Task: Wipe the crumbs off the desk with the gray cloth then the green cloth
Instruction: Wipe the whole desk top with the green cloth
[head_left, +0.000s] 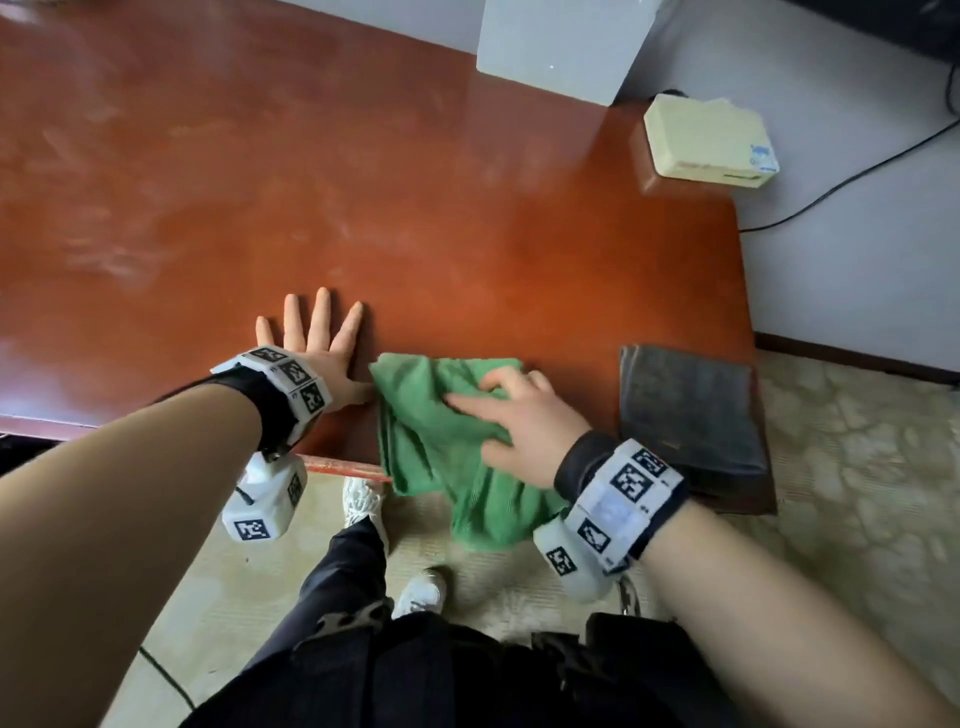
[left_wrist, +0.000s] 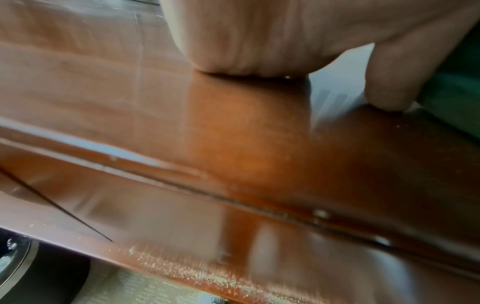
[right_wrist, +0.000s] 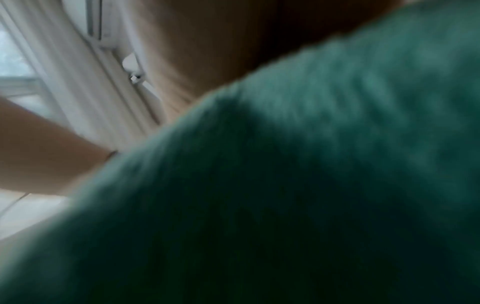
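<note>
The green cloth (head_left: 431, 431) lies crumpled at the near edge of the red-brown desk (head_left: 363, 208), part of it hanging over the edge. My right hand (head_left: 514, 415) lies on top of it with fingers spread and slightly bent, pressing it down. My left hand (head_left: 317, 343) rests flat on the desk just left of the cloth, fingers straight and splayed, thumb touching the cloth's edge. The gray cloth (head_left: 691, 410) sits folded at the desk's near right corner. Fine crumbs (left_wrist: 197, 273) dust the desk's front edge in the left wrist view. Green cloth (right_wrist: 285, 195) fills the right wrist view.
A pale yellow box (head_left: 711, 140) stands at the desk's far right corner, with a grey block (head_left: 561, 47) behind the desk. A black cable (head_left: 852, 176) runs along the wall. My legs and white shoes (head_left: 415, 592) are below the near edge on beige carpet.
</note>
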